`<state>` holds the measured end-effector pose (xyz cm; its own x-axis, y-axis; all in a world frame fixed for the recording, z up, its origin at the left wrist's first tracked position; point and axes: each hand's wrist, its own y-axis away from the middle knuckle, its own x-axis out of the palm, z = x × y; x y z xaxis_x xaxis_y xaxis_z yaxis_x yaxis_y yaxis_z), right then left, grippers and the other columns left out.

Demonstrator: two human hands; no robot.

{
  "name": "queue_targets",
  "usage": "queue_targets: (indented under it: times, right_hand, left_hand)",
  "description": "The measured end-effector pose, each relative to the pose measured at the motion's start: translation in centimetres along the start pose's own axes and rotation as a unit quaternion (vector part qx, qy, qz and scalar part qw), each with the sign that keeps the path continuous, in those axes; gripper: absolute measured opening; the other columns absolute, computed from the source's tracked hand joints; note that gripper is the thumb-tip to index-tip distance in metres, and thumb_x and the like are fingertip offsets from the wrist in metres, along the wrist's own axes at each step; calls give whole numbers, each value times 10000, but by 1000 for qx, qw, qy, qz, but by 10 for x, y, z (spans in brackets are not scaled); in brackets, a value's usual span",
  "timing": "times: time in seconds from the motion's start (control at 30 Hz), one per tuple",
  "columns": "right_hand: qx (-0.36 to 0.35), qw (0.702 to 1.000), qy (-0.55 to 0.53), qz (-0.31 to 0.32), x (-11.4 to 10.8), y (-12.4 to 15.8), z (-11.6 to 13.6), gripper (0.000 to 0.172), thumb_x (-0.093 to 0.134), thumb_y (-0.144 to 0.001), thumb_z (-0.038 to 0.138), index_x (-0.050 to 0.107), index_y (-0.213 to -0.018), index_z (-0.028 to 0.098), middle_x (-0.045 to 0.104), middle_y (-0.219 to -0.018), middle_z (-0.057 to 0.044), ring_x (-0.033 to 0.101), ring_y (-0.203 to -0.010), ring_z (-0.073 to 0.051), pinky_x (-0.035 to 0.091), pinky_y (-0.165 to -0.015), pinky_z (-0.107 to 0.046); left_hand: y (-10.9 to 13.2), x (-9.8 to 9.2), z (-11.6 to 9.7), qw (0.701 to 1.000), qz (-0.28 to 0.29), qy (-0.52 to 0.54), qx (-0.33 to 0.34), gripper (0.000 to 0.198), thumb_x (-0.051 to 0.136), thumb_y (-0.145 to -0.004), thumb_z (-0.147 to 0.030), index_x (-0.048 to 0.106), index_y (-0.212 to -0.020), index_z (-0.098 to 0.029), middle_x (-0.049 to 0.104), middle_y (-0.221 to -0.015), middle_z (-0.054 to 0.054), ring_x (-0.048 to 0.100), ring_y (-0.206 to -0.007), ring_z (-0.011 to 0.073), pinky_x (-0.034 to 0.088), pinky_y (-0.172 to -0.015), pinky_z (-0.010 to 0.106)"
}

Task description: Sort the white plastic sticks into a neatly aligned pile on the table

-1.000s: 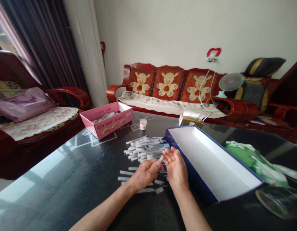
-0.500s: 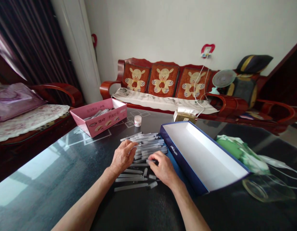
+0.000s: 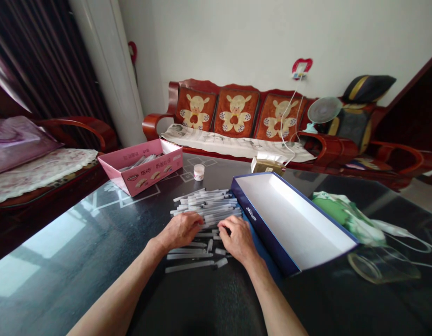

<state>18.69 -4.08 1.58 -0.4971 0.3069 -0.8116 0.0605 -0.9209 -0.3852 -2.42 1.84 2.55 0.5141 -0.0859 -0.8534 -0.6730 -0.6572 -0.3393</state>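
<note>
A pile of frosted white pens (image 3: 216,201) lies mid-table, dark tips and caps showing on several. My left hand (image 3: 184,228) is over the near left side of the pile, its fingers curled together; what they hold, if anything, is hidden. Facing it from the right, my right hand (image 3: 238,237) has thumb and forefinger bent towards each other at the pens' near edge, and I cannot make out anything in them. Nearer me lie several separate pen barrels (image 3: 190,267) and loose caps (image 3: 221,262).
Right of the pile stands a blue box with a white inside (image 3: 300,219). A pink box (image 3: 146,175) holding more pens is at the back left, with a small white tub (image 3: 198,172) beside it. Behind are a tissue box (image 3: 268,165) and, far right, a green-white bag (image 3: 345,214).
My left hand has turned palm down and its fingers have curled in. My right hand has shifted slightly right, and the pale cap that showed at its fingertips is no longer visible there.
</note>
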Motion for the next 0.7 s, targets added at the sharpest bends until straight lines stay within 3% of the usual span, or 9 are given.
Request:
queue_targets:
  times: [0.1, 0.3, 0.5, 0.7]
  right_hand:
    - [1, 1000, 5, -5, 9, 2, -3, 190, 532, -845, 202, 710, -895, 245, 651, -903, -39, 571, -903, -190, 362, -834, -305]
    - [26, 999, -18, -36, 17, 2, -8, 217, 513, -861, 197, 704, -956, 237, 646, -909, -44, 574, -897, -187, 384, -837, -298]
    - [37, 997, -10, -69, 12, 1, -14, 172, 544, -831, 167, 699, -875, 228, 651, -914, -38, 562, -909, -193, 370, -855, -308]
    - [46, 997, 22, -61, 13, 3, -16, 163, 552, -838, 185, 699, -888, 237, 640, -903, -40, 549, -916, -203, 341, -863, -329]
  left_hand:
    - [1, 4, 6, 999, 23, -45, 7, 197, 430, -881, -209, 612, -955, -192, 628, -860, 45, 584, -842, 173, 462, -748, 274]
    - [2, 15, 13, 994, 2, -106, -11, 237, 398, -915, -244, 615, -995, -191, 603, -883, 64, 549, -853, 199, 462, -750, 305]
    - [2, 7, 11, 999, -10, -36, -23, 189, 484, -851, -226, 643, -941, -178, 601, -864, 55, 572, -818, 167, 449, -720, 258]
    - [1, -4, 3, 998, 46, -10, -50, 233, 482, -864, -308, 677, -786, -207, 603, -767, 14, 561, -703, 121, 408, -658, 222]
